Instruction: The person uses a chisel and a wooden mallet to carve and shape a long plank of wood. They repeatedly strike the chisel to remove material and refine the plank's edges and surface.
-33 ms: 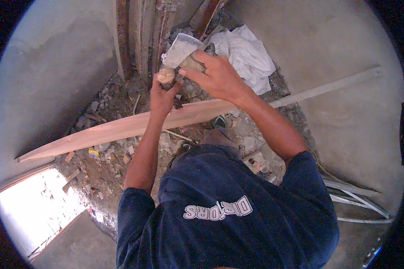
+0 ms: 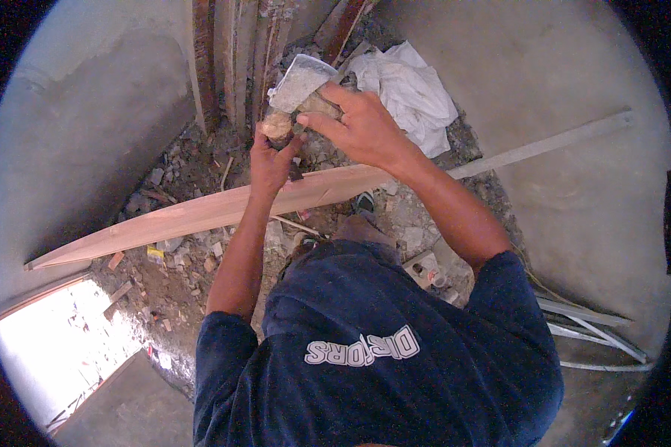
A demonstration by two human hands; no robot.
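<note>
Above the far side of a long wooden plank [image 2: 194, 223], both hands hold up a hand tool [image 2: 301, 82] with a broad, pale grey blade. I cannot make out its exact kind. Below the blade it has a round, tan end [image 2: 277, 124] that looks like wood. My left hand [image 2: 271, 165] is closed around the underside of this end, its fingers partly hidden. From the right, my right hand [image 2: 367, 128] grips the tan part behind the blade, index finger against the blade's edge and thumb underneath.
Broken rubble [image 2: 179, 283] covers the ground. A crumpled white sack [image 2: 410, 93] lies at the far right. Upright boards [image 2: 235, 67] stand in the far corner between grey walls. A pale bar [image 2: 544, 143] extends right, and metal strips [image 2: 596, 335] lie at the near right.
</note>
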